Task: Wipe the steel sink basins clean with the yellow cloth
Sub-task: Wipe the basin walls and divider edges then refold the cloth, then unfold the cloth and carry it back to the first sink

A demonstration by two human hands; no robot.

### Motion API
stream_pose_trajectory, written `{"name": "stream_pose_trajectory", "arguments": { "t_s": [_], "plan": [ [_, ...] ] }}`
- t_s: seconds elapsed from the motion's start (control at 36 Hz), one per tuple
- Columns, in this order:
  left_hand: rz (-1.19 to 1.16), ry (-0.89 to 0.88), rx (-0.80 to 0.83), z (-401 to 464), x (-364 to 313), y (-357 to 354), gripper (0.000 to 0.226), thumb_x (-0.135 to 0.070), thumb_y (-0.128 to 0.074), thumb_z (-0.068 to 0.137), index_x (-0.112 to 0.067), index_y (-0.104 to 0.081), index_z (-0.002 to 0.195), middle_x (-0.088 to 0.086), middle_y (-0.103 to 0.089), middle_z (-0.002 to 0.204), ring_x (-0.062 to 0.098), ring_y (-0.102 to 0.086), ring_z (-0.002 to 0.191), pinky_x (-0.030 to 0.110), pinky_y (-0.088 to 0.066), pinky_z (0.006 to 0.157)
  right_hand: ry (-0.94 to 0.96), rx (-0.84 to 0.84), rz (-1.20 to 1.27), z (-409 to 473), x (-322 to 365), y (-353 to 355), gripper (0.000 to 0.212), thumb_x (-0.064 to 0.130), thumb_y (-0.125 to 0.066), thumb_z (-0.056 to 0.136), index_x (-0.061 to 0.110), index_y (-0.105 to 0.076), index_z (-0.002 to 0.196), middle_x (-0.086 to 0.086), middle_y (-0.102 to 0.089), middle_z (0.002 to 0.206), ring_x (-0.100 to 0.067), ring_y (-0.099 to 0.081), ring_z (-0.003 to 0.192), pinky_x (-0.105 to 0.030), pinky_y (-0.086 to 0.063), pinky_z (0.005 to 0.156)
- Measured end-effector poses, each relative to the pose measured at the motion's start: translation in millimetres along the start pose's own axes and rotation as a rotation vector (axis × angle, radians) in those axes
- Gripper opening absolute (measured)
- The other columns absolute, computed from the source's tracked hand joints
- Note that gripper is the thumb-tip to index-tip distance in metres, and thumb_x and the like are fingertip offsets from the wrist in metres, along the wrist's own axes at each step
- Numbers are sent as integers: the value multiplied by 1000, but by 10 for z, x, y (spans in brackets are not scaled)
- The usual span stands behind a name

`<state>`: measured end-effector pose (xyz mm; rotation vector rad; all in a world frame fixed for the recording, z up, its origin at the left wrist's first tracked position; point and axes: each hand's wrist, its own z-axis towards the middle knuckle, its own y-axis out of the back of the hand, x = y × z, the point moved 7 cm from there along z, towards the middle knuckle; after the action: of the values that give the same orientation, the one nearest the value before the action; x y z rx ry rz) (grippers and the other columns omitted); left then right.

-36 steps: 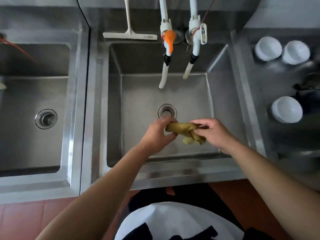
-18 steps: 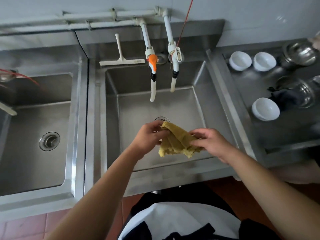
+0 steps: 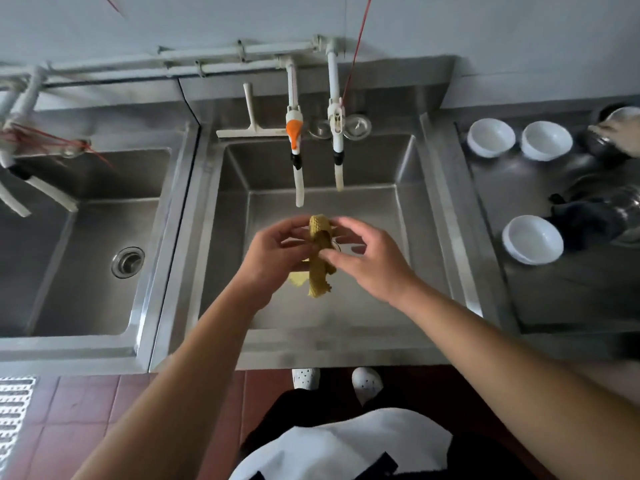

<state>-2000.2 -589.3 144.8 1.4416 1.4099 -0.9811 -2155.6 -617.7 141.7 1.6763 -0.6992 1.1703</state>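
The yellow cloth point(image 3: 319, 268) hangs as a narrow bunched strip in the air over the middle steel basin point(image 3: 398, 216). My left hand point(image 3: 273, 252) pinches it from the left. My right hand point(image 3: 370, 261) touches it from the right with fingers partly spread and blurred. The cloth's lower end dangles below both hands. A second steel basin point(image 3: 79, 271) with a round drain point(image 3: 127, 262) lies to the left. Both hands hide the middle basin's drain.
Two white taps point(image 3: 296, 157) hang over the middle basin, one with an orange handle. A white squeegee point(image 3: 251, 128) lies on the back ledge. Three white bowls point(image 3: 533, 239) and a dark cloth point(image 3: 585, 221) sit on the right drainboard. Another person's hand point(image 3: 623, 133) shows at far right.
The view has tilted up and back. The cloth has gone from a spread fold to a narrow hanging strip, and both hands have lifted it higher over the basin.
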Motion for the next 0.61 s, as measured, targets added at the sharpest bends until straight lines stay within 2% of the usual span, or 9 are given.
{"name": "stream_pose_trajectory", "arguments": {
  "t_s": [0.08, 0.19, 0.25, 0.33, 0.42, 0.47, 0.56, 0.61],
  "plan": [
    [51, -15, -43, -97, 6, 23, 33, 5, -62, 91, -16, -71, 115, 6, -73, 101, 20, -73, 93, 33, -61, 79, 38, -2, -18, 76, 11, 5, 45, 43, -76, 78, 26, -64, 119, 8, -65, 114, -5, -60, 104, -21, -52, 90],
    [106, -39, -116, -307, 32, 165, 35, 3, -60, 92, -19, -72, 116, -2, -75, 99, 16, -72, 94, 30, -60, 80, 137, 27, -153, 159, 162, -164, 38, 33, -79, 78, 21, -67, 112, 7, -61, 112, -8, -55, 102, -19, -47, 89],
    [123, -40, -167, -447, 45, 304, 36, 1, -60, 93, -24, -72, 116, -6, -75, 97, 12, -72, 92, 26, -60, 78, 170, 93, -168, 183, 285, -341, 41, 38, -79, 77, 20, -67, 111, 7, -62, 113, -8, -55, 102, -19, -46, 88],
    [99, -33, -243, -692, 62, 599, 39, 2, -60, 92, -26, -72, 117, -4, -76, 98, 15, -74, 91, 32, -61, 81, 193, 227, -144, 179, 494, -679, 42, 44, -79, 74, 24, -65, 108, 10, -65, 106, -5, -58, 101, -17, -47, 85],
    [154, -31, -328, -976, 71, 990, 41, -4, -64, 90, -36, -73, 113, -5, -76, 100, 19, -73, 93, 44, -60, 85, 234, 278, -108, 157, 794, -1023, 36, 28, -79, 80, 25, -65, 113, 7, -70, 106, -4, -63, 101, -17, -52, 85],
    [155, -40, -396, -1177, 80, 1291, 44, -2, -66, 87, -41, -74, 106, -6, -76, 98, 23, -72, 92, 49, -59, 88, 259, 373, -103, 141, 1011, -1312, 32, 20, -77, 83, 23, -70, 114, 7, -73, 103, -5, -66, 96, -20, -54, 84],
    [117, -67, -487, -1526, 119, 1812, 46, 6, -66, 85, -35, -76, 102, -1, -76, 98, 25, -72, 94, 45, -58, 90, 311, 487, -161, 141, 1339, -1776, 18, 22, -73, 87, 26, -77, 104, 15, -75, 90, 1, -66, 85, -9, -50, 73],
    [63, -106, -508, -1773, 154, 2147, 47, 9, -65, 85, -33, -75, 105, 0, -76, 98, 21, -73, 91, 36, -60, 83, 326, 506, -211, 170, 1549, -2088, 14, 27, -73, 88, 24, -79, 100, 15, -75, 87, 0, -67, 83, -13, -52, 72]
  ]
}}
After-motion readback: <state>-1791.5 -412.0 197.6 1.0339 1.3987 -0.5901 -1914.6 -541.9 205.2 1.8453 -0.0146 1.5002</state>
